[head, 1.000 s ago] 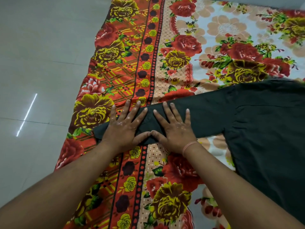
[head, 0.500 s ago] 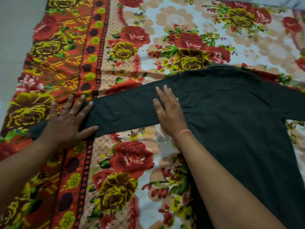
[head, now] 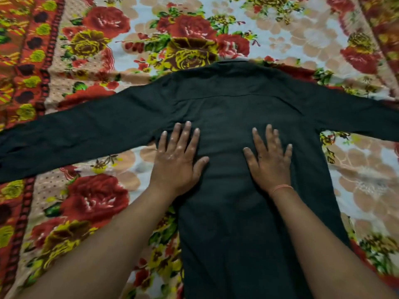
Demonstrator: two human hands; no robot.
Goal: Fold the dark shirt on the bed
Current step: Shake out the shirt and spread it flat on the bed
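Note:
The dark shirt lies spread flat on the bed, back side up, collar at the far end and both sleeves stretched out to the left and right. My left hand rests palm down, fingers apart, on the shirt's left edge just below the armpit. On the middle of the shirt's back, my right hand presses flat with its fingers spread; a thin pink thread circles its wrist. Neither hand grips the cloth. The shirt's hem is out of view below.
A floral bedsheet with red and yellow roses covers the bed under the shirt. An orange patterned border runs down its left side. The left sleeve's cuff reaches past the left frame edge.
Both hands have slid right from the left sleeve onto the shirt's body. The view has swung right, so the floor is gone and the whole shirt shows.

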